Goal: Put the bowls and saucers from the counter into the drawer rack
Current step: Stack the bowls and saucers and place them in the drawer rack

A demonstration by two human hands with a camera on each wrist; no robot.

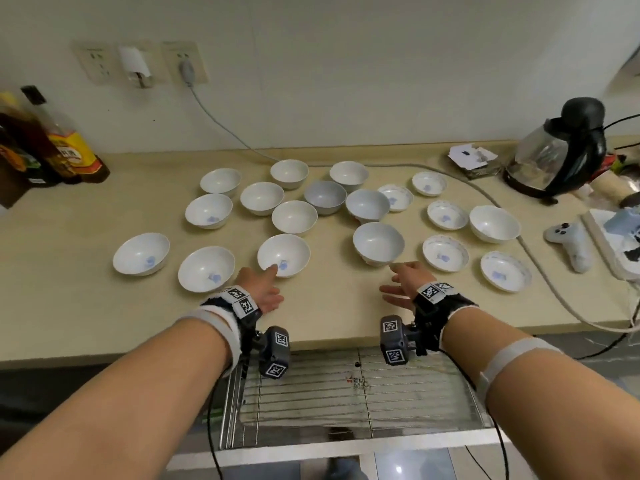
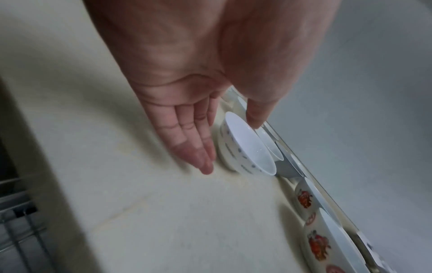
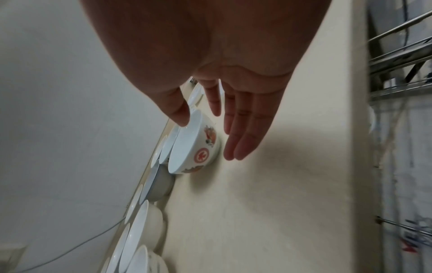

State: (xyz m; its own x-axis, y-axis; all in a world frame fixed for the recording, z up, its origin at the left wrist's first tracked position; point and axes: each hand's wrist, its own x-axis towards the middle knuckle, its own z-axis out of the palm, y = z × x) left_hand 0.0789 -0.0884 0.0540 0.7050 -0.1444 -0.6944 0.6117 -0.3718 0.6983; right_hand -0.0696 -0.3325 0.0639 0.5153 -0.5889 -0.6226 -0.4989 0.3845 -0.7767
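Observation:
Several white bowls and saucers stand spread over the beige counter (image 1: 329, 306). My left hand (image 1: 273, 284) is open at the near side of a blue-patterned bowl (image 1: 284, 254). In the left wrist view the left hand (image 2: 230, 145) has its thumb over the rim of this bowl (image 2: 247, 147) and straight fingers beside its foot. My right hand (image 1: 393, 282) is open in front of a red-patterned bowl (image 1: 378, 247); the right hand (image 3: 207, 136) brackets that bowl (image 3: 196, 147), thumb at the rim. A saucer (image 1: 445, 252) lies right of it. The wire drawer rack (image 1: 346, 393) stands pulled out below the counter edge.
Sauce bottles (image 1: 52, 143) stand at the far left. A glass kettle (image 1: 557, 157) is at the far right. A white game controller (image 1: 571, 244) lies at the right, and a grey cable (image 1: 519, 237) runs across the counter past the saucers.

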